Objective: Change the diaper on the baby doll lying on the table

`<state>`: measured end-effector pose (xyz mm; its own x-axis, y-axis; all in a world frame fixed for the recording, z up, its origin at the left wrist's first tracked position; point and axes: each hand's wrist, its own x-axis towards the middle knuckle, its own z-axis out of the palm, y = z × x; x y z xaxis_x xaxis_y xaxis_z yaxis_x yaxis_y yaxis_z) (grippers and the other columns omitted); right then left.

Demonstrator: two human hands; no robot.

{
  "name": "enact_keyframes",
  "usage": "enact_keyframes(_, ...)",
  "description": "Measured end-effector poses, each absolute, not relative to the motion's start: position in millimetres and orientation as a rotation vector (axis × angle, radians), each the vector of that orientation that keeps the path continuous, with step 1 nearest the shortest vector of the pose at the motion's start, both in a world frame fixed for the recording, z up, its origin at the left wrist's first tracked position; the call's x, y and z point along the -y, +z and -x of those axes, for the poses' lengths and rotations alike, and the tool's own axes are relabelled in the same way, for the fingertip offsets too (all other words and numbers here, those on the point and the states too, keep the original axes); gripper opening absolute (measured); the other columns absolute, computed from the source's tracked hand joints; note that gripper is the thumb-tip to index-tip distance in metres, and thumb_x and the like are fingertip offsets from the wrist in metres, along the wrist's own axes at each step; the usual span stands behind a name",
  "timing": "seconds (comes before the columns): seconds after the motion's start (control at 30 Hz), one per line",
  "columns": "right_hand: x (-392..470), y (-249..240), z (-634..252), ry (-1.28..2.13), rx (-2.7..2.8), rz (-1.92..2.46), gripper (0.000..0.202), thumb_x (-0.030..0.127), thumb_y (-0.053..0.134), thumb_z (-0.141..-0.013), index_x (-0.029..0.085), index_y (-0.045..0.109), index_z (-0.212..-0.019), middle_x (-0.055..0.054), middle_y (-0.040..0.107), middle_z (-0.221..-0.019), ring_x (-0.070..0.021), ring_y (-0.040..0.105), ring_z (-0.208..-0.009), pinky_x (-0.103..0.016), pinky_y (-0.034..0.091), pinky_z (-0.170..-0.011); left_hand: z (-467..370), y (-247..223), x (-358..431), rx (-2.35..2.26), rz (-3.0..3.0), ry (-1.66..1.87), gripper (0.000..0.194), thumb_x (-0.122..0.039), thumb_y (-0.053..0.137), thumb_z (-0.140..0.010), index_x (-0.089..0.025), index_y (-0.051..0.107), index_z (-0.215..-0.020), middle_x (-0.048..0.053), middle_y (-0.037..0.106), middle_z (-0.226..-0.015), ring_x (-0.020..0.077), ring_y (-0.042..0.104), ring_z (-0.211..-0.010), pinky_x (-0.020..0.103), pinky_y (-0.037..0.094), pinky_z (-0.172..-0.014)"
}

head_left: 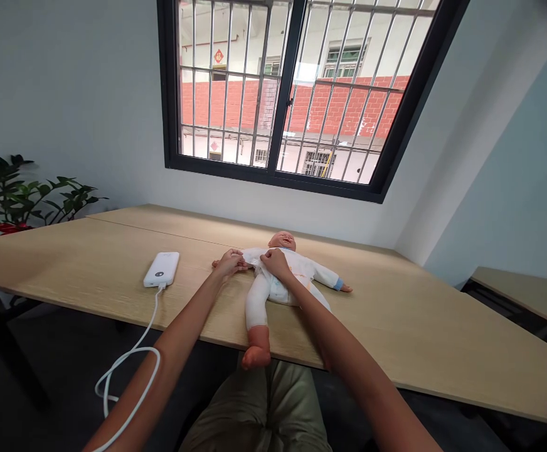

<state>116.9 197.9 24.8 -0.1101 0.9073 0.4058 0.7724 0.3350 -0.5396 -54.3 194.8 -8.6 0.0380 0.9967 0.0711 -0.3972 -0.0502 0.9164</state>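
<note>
A baby doll [283, 240] lies on its back on the wooden table, head toward the window and one bare foot at the near edge. It wears a white long-sleeved top [304, 266] with blue trim and a diaper [280, 292]. My left hand [230, 262] is closed at the doll's sleeve on the left side, near its small hand. With bent fingers, my right hand [276, 262] pinches the white cloth at the doll's chest and shoulder. My right forearm crosses over the doll's body and hides part of its other leg.
A white power bank [161, 269] lies on the table [419, 314] to the left, its white cable [148, 326] hanging over the edge and across my left forearm. A potted plant [24, 194] stands at far left. Behind the table is a barred window [273, 94]; another table [532, 292] stands right.
</note>
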Motion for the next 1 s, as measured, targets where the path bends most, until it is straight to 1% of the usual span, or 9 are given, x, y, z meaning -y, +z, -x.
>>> enact_keyframes(0.07, -199.1, 23.0, -117.7, 0.198, 1.909, 1.473, 0.017, 0.014, 0.051, -0.071, 0.015, 0.057, -0.055, -0.002, 0.054, -0.059, -0.0123, 0.046, -0.058, -0.024, 0.033, -0.055, 53.5, -7.2, -194.0, -0.784, -0.964, 1.397, 0.026, -0.002, 0.061, -0.068, -0.017, 0.047, -0.084, -0.002, 0.059, -0.06, 0.0122, 0.062, -0.058, 0.032, 0.058, -0.069)
enact_keyframes(0.13, -201.0, 20.1, -119.4, 0.134, 1.93, 1.396, 0.013, 0.011, 0.054, -0.068, 0.013, 0.066, -0.073, -0.005, 0.061, -0.076, -0.0144, 0.052, -0.069, -0.024, 0.039, -0.062, 53.4, -6.4, -193.8, -0.742, -0.95, 1.411, 0.027, -0.005, 0.064, -0.068, -0.018, 0.047, -0.084, -0.003, 0.059, -0.062, 0.0128, 0.063, -0.062, 0.036, 0.058, -0.074)
enact_keyframes(0.23, -204.1, 15.5, -121.5, 0.121, 2.068, 1.199, 0.033, 0.008, 0.056, -0.067, 0.016, 0.069, -0.098, -0.006, 0.064, -0.094, -0.0146, 0.055, -0.078, -0.025, 0.043, -0.074, 53.7, -6.6, -194.8, -0.708, -0.93, 1.417, 0.029, -0.007, 0.066, -0.067, -0.018, 0.046, -0.085, -0.003, 0.06, -0.064, 0.0142, 0.065, -0.066, 0.039, 0.058, -0.076)
enact_keyframes(0.3, -205.5, 13.3, -121.1, 0.132, 2.174, 1.152, 0.031, 0.009, 0.055, -0.071, 0.018, 0.071, -0.096, -0.006, 0.065, -0.092, -0.0149, 0.056, -0.08, -0.026, 0.043, -0.08, 53.5, -7.4, -196.0, -0.699, -0.92, 1.42, 0.03, -0.006, 0.065, -0.067, -0.019, 0.045, -0.086, -0.003, 0.061, -0.065, 0.0149, 0.066, -0.067, 0.04, 0.058, -0.077)
enact_keyframes(0.4, -205.2, 12.2, -118.3, 0.016, 2.26, 1.255, 0.022, 0.014, 0.053, -0.077, 0.016, 0.075, -0.082, -0.009, 0.067, -0.09, -0.0188, 0.056, -0.09, -0.03, 0.04, -0.089, 52.9, -8.2, -197.1, -0.695, -0.914, 1.425, 0.031, -0.006, 0.063, -0.068, -0.019, 0.044, -0.087, -0.003, 0.061, -0.066, 0.0152, 0.066, -0.068, 0.04, 0.059, -0.075)
enact_keyframes(0.5, -199.8, 14.8, -116.3, -0.151, 2.314, 1.364, 0.025, 0.017, 0.05, -0.081, 0.014, 0.075, -0.078, -0.014, 0.067, -0.099, -0.0247, 0.052, -0.102, -0.035, 0.037, -0.094, 52.6, -8.1, -197.3, -0.695, -0.918, 1.418, 0.032, -0.007, 0.063, -0.067, -0.02, 0.043, -0.088, -0.003, 0.062, -0.067, 0.0157, 0.066, -0.068, 0.04, 0.059, -0.074)
enact_keyframes(0.63, -187.3, 22.5, -117.2, -0.199, 2.413, 1.443, 0.027, 0.025, 0.05, -0.084, 0.02, 0.076, -0.09, -0.014, 0.064, -0.114, -0.0308, 0.047, -0.115, -0.043, 0.036, -0.096, 51.5, -8.5, -197.1, -0.689, -0.922, 1.416, 0.034, -0.008, 0.065, -0.066, -0.021, 0.042, -0.088, -0.003, 0.062, -0.07, 0.0157, 0.066, -0.069, 0.041, 0.058, -0.074)
enact_keyframes(0.8, -175.3, 30.5, -117.9, -0.185, 2.574, 1.503, 0.031, 0.036, 0.047, -0.089, 0.031, 0.073, -0.105, -0.01, 0.053, -0.134, -0.0317, 0.036, -0.129, -0.055, 0.021, -0.107, 47.1, -10.8, -196.3, -0.679, -0.93, 1.43, 0.037, -0.009, 0.066, -0.063, -0.021, 0.042, -0.087, -0.004, 0.061, -0.07, 0.0145, 0.064, -0.068, 0.041, 0.058, -0.072)
enact_keyframes(1.0, -172.1, 33.9, -117.3, -0.163, 2.621, 1.555, 0.034, 0.036, 0.044, -0.09, 0.031, 0.073, -0.107, -0.011, 0.049, -0.139, -0.0331, 0.029, -0.135, -0.06, 0.009, -0.11, 43.2, -13.6, -196.2, -0.668, -0.948, 1.432, 0.04, -0.012, 0.068, -0.059, -0.021, 0.04, -0.085, -0.004, 0.06, -0.07, 0.0155, 0.064, -0.07, 0.041, 0.058, -0.071)
